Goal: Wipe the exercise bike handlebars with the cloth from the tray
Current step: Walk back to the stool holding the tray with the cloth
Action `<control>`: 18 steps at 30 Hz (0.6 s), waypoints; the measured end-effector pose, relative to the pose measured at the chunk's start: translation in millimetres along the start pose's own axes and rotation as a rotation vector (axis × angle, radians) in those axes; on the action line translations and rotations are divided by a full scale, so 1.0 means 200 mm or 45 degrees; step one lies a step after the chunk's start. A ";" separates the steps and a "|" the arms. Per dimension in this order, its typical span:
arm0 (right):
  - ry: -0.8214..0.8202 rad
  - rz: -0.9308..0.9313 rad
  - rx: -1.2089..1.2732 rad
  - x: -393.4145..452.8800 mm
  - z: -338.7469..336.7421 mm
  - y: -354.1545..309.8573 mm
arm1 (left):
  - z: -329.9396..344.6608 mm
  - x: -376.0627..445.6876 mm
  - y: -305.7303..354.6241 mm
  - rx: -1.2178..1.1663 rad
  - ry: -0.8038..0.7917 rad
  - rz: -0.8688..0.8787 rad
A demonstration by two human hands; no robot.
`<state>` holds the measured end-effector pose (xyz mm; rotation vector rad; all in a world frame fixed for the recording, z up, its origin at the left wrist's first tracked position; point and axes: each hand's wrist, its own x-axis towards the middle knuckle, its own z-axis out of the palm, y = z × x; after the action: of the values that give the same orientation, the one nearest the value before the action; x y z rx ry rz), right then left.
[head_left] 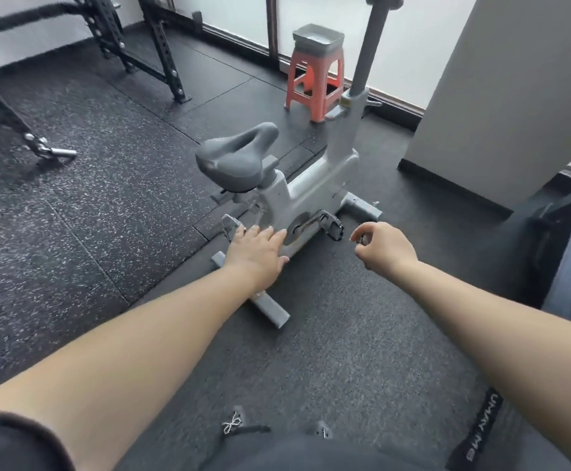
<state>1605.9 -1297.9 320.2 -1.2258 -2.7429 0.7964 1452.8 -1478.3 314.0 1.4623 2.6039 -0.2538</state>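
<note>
Both grips empty: left hand (258, 251) flat, fingers spread, center frame over bike base; right hand (384, 248) loosely curled, holding nothing, just right of pedal (331, 226). Gray tray (318, 40) sits on orange stool (314, 79), upper center, well apart from both hands. Cloth not discernible inside. Exercise bike (311, 185) mid-frame; handlebars cut off at top.
</note>
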 end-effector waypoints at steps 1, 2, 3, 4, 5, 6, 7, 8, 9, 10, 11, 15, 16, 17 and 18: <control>-0.012 -0.036 -0.020 0.00 0.03 -0.06 | 0.02 -0.04 -0.07 0.004 -0.003 -0.032; -0.024 -0.074 -0.039 0.00 0.07 -0.13 | 0.03 -0.08 -0.15 0.004 -0.009 -0.066; -0.032 -0.111 -0.055 0.00 0.11 -0.19 | 0.05 -0.12 -0.23 0.001 -0.016 -0.105; -0.037 -0.149 -0.069 0.00 0.15 -0.26 | 0.07 -0.16 -0.31 -0.002 -0.025 -0.142; -0.044 -0.181 -0.085 0.00 0.20 -0.34 | 0.08 -0.20 -0.39 -0.006 -0.033 -0.177; -0.053 -0.204 -0.103 0.00 0.24 -0.42 | 0.10 -0.24 -0.48 -0.009 -0.045 -0.207; -0.067 -0.225 -0.121 0.00 0.28 -0.50 | 0.11 -0.29 -0.57 -0.014 -0.052 -0.235; -0.090 -0.249 -0.137 -0.01 0.33 -0.58 | 0.13 -0.33 -0.66 -0.023 -0.049 -0.263; -0.114 -0.282 -0.157 -0.01 0.38 -0.67 | 0.15 -0.38 -0.74 -0.023 -0.046 -0.287; -0.143 -0.319 -0.180 -0.01 0.45 -0.78 | 0.17 -0.46 -0.87 -0.019 -0.052 -0.317; -0.158 -0.338 -0.197 -0.02 0.49 -0.86 | 0.19 -0.51 -0.95 -0.013 -0.059 -0.336; -0.180 -0.405 -0.211 -0.02 0.70 -1.18 | 0.26 -0.70 -1.29 0.009 -0.087 -0.432; -0.168 -0.433 -0.209 -0.02 0.75 -1.27 | 0.27 -0.74 -1.38 0.014 -0.092 -0.455; -0.158 -0.456 -0.209 -0.02 0.80 -1.35 | 0.28 -0.77 -1.47 0.018 -0.096 -0.475; -0.151 -0.479 -0.212 -0.02 0.85 -1.43 | 0.29 -0.81 -1.54 0.022 -0.097 -0.494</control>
<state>1371.9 -1534.1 307.3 -0.6590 -3.0492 0.6293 1274.4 -1783.3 313.4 0.9186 2.8063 -0.3653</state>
